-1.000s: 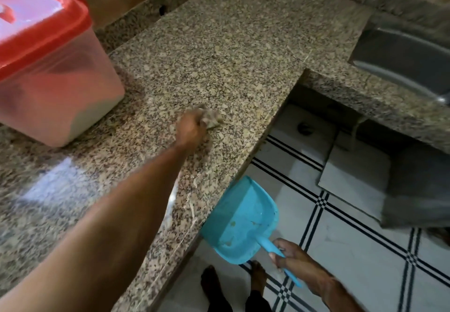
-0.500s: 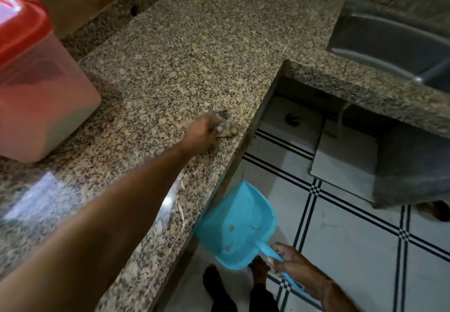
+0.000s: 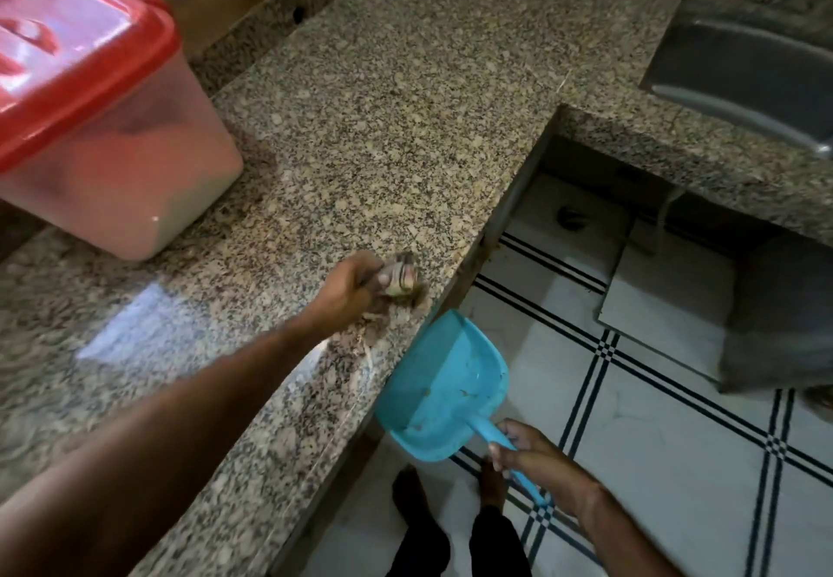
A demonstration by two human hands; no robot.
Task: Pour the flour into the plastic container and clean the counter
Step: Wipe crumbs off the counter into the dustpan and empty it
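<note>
My left hand (image 3: 349, 290) grips a small bundled brush (image 3: 399, 279) and drags it over the speckled granite counter (image 3: 383, 125) close to its front edge. Its bristles are blurred. My right hand (image 3: 536, 459) holds the handle of a blue dustpan (image 3: 444, 389) just below the counter edge, right under the brush; a few crumbs lie in the pan. The clear plastic container (image 3: 112, 161) with a red lid (image 3: 85, 71) stands closed at the far left of the counter, with flour showing in its bottom.
A steel sink (image 3: 743, 76) is set into the counter at the upper right. Below the edge lies a white tiled floor (image 3: 676, 464) with black lines, and my feet (image 3: 450, 491) stand beside the counter base. A dark opening sits under the sink section.
My left hand has swept the brush toward me and to the counter's front edge. The dustpan has stayed under the edge, shifting slightly with the sweep.
</note>
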